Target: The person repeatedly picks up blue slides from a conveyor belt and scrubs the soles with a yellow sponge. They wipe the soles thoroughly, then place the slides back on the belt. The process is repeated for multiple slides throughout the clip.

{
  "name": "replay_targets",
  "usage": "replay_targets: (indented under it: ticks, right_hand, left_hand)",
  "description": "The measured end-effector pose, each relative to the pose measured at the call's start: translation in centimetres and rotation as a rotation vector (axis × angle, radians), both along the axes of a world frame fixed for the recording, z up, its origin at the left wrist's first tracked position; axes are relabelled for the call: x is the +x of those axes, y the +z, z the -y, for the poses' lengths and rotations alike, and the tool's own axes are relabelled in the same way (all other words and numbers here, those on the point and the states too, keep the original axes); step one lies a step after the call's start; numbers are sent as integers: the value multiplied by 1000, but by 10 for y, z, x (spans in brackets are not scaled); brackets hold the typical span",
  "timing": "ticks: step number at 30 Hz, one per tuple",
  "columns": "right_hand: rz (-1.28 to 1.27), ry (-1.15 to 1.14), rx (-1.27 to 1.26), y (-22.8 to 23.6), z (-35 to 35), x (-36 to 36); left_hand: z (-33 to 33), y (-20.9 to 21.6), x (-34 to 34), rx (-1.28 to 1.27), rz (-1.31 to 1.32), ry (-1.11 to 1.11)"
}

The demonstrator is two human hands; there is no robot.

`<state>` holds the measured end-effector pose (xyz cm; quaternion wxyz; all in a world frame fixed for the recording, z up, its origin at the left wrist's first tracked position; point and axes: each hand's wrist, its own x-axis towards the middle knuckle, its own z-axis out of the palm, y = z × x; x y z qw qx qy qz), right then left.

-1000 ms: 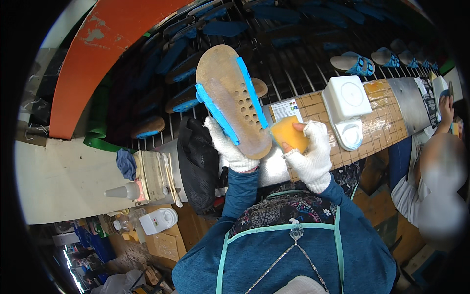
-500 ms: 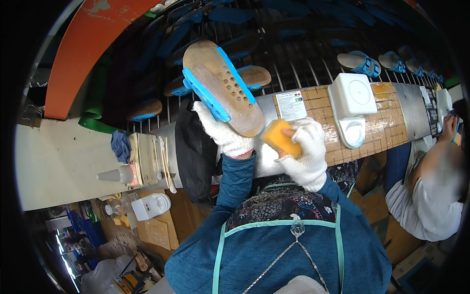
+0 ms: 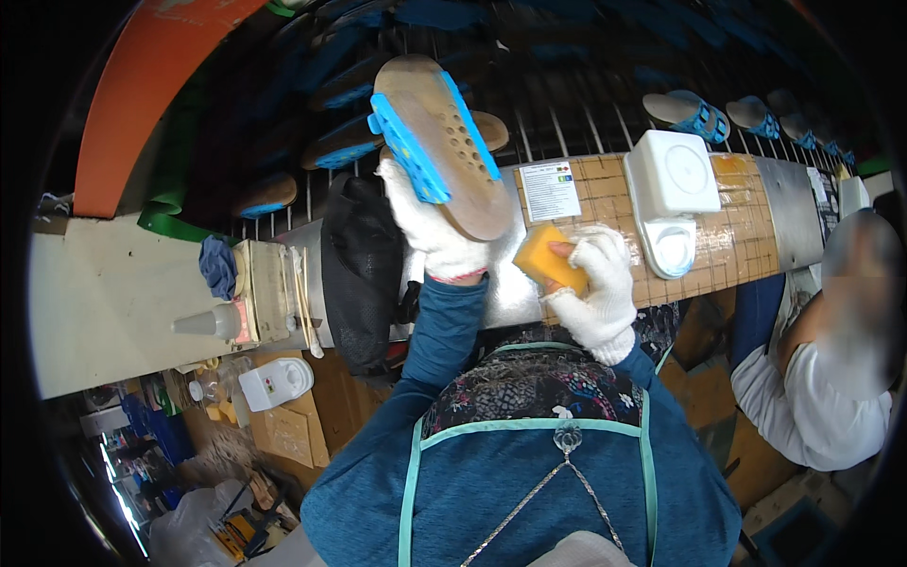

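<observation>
In a white knitted glove, my left hand (image 3: 430,227) grips a shoe last (image 3: 425,104) from beneath and behind. The last is brown, with several holes in its sole, and bright blue upper pieces (image 3: 413,151) wrap both its long sides. My right hand (image 3: 602,288), gloved too with the thumb and a fingertip bare, pinches a yellow sponge block (image 3: 550,257). The sponge is just right of the last's near end, apart from it.
Ahead runs a rack of metal bars bearing blue sandals on lasts (image 3: 688,115). A white dispenser bottle (image 3: 675,189) stands on the cardboard-covered ledge (image 3: 605,217); a black bag (image 3: 359,274) lies left. Two thin sticks (image 3: 305,298) lie beyond it. At right, another person (image 3: 812,397) sits.
The last has turned slightly more upright in my left hand. My right hand still holds the sponge beside it, a little farther right. The whole view has shifted slightly.
</observation>
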<state>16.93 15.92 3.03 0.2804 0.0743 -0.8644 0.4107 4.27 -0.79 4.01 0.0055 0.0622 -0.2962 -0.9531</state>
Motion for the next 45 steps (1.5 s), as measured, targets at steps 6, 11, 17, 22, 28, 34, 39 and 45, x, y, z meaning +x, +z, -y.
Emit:
replay_targets:
  ticks: [6, 11, 17, 22, 28, 34, 39, 45]
  right_hand:
    - [79, -462, -39, -17, -70, 48]
    - [45, -675, 316, -17, -122, 69]
    - [198, -609, 471, -15, -124, 66]
    - [265, -591, 498, -8, -125, 73]
    - [276, -421, -433, 12, -108, 60]
    - [-89, 107, -133, 44, -59, 24]
    - [-68, 197, 299, 49, -28, 8]
    - [-85, 334, 26, 37, -34, -7]
  left_hand:
    - [46, 11, -21, -156, -223, -283]
    - [54, 8, 6, 608, -465, -518]
    - [44, 14, 9, 632, -786, -279]
    - [49, 24, 0, 437, -648, -153]
    - [30, -9, -4, 537, -245, -461]
    - [-7, -34, -11, -300, -241, -470]
    - [-35, -25, 25, -117, -27, -423]
    - [-27, -13, 25, -307, 208, -501]
